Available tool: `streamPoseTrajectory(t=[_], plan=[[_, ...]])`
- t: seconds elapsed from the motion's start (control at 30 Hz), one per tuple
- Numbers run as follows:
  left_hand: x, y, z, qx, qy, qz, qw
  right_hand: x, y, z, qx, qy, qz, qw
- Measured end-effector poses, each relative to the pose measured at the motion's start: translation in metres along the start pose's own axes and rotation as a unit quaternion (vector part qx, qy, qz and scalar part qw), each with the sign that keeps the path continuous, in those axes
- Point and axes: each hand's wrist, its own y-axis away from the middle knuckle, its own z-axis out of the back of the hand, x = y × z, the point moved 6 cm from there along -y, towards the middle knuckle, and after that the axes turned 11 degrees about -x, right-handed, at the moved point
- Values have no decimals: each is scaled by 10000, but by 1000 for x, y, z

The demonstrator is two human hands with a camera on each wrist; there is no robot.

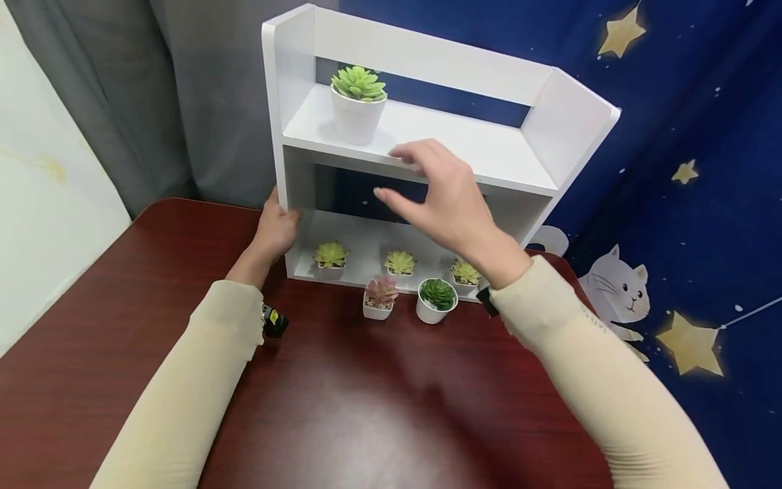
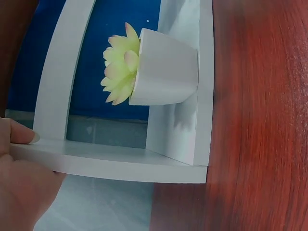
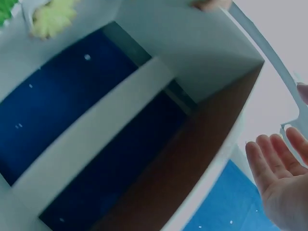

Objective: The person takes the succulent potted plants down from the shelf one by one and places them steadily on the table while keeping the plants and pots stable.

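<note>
My left hand (image 1: 276, 229) grips the left side panel of a white two-tier shelf (image 1: 421, 163), with its thumb (image 2: 24, 134) over the panel edge in the left wrist view. My right hand (image 1: 449, 197), holding nothing, hovers before the upper tier, thumb apart from its bent fingers. On that tier, toward the left, stands a bright green potted succulent (image 1: 359, 102) in a white pot. Three pale yellow-green succulents, at left (image 1: 330, 257), middle (image 1: 400, 263) and right (image 1: 466, 273), line the lower tier. In the left wrist view, one yellow-green succulent (image 2: 120, 67) shows pink tips.
A reddish succulent (image 1: 380, 297) and a dark green succulent (image 1: 437, 295) stand on the brown table (image 1: 342, 394) just before the shelf. Behind are a grey curtain (image 1: 214, 102) and a blue star-patterned curtain (image 1: 696, 224). A white surface (image 1: 55, 190) lies to the left.
</note>
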Motion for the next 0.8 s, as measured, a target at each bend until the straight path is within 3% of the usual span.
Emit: streamPoseTrajectory(t=[0.17,0.4,0.57,0.8], plan=[[5,-1,-1,7,-87,53,9999,-2,-28,6,144,-19,-457,9988],[1,0,2,-43,-115,-94,9999,-7,-60,9,370,51,-1228,9917],[2,0,3,-43,-47,-109,9999,-16,-76,2,862,143,-2094,9739],[6,-3,1,8,-15,-85,10000,-32,-91,-10,1345,-176,-2910,9471]])
